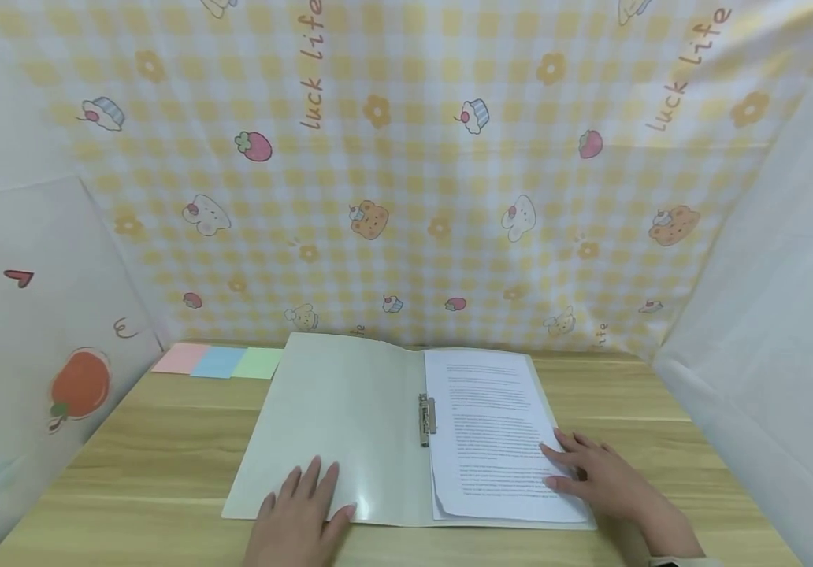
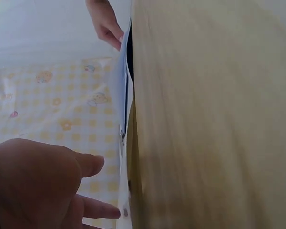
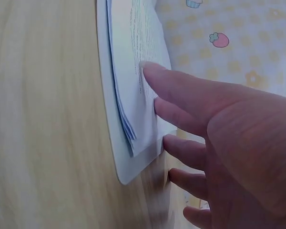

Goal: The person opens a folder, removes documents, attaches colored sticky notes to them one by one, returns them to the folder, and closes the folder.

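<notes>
Left grip (image 1: 296, 516): relaxed, resting on folder (image 1: 328, 409)
Right grip (image 1: 606, 476): loose, touching papers (image 1: 495, 441)
Papers: could crease, I'd say, if dragged

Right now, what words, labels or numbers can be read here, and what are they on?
"luck life": twice, high on the yellow checked cloth.
"life": small, low on its right side; lettering just above the folder is unclear.
Printed lines on the papers: too small to read.

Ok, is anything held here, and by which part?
Nothing appears held: the left hand rests on the folder, the right hand touches the papers near their right edge.
</notes>
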